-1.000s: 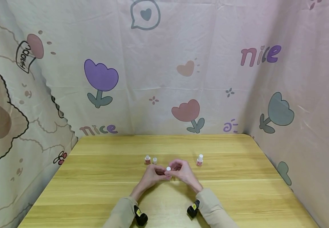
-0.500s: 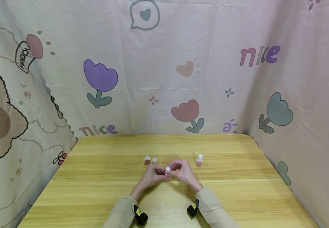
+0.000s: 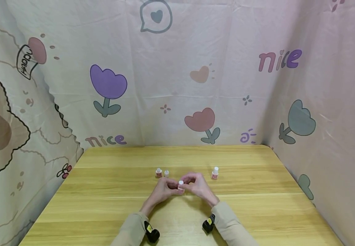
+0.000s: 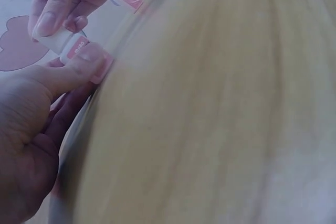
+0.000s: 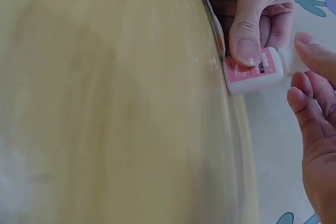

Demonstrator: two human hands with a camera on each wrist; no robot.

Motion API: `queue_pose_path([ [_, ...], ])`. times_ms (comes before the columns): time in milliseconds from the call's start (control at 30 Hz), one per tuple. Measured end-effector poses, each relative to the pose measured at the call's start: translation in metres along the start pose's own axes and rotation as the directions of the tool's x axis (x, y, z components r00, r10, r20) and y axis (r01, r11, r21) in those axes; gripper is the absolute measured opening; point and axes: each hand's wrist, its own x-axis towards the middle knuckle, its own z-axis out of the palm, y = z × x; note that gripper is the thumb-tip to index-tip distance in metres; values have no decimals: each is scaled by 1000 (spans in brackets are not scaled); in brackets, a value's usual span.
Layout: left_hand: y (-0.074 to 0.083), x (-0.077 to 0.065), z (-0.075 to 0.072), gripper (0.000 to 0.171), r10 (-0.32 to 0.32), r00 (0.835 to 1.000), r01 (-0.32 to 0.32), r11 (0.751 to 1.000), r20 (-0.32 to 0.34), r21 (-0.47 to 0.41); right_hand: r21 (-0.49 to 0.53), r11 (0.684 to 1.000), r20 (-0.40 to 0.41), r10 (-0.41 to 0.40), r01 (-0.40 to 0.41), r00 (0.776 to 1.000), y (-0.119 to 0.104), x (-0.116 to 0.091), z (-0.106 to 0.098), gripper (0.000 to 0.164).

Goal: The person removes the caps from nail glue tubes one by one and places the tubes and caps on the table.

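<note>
At wood-grained tabletop (image 3: 257,201): left hand (image 3: 162,190) grips bottle (image 5: 265,80), right hand (image 3: 199,186) cylindrical cap (image 4: 56,41).

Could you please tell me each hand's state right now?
Left hand: holding the pink-labelled bottle by its body.
Right hand: pinching that bottle's white cap.

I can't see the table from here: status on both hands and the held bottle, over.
Left hand grips bottle body; right hand pinches its white cap. Nothing seen blocking either hand. Another capped bottle stands apart, beyond right hand.
</note>
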Motion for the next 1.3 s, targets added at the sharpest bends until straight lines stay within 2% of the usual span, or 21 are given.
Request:
queue_pose_path([
  [233,-2,-1,1,19,0,999,1,1000,-47,21,10,998,-26,65,-64,998,-1,0,0,26],
  [433,-2,-1,1,19,3,999,-1,1000,-46,31,-41,999,-42,2,-4,999,1,2,3,20],
  [667,-2,-1,1,19,4,1000,-4,1000,-30,19,-17,999,-11,-42,42,999,1,1,2,14],
  [867,0,-2,1,19,-10,1000,10,1000,-27,21,-11,1000,17,-5,5,1000,-3,0,0,16],
  [1033,0,-3,1,18,15,999,-14,999,-39,32,1,999,-10,35,-35,999,-2,0,0,20],
  [1300,0,-3,2,17,2,998,0,999,-56,43,-14,1000,-49,1,-2,999,-4,1,1,16],
])
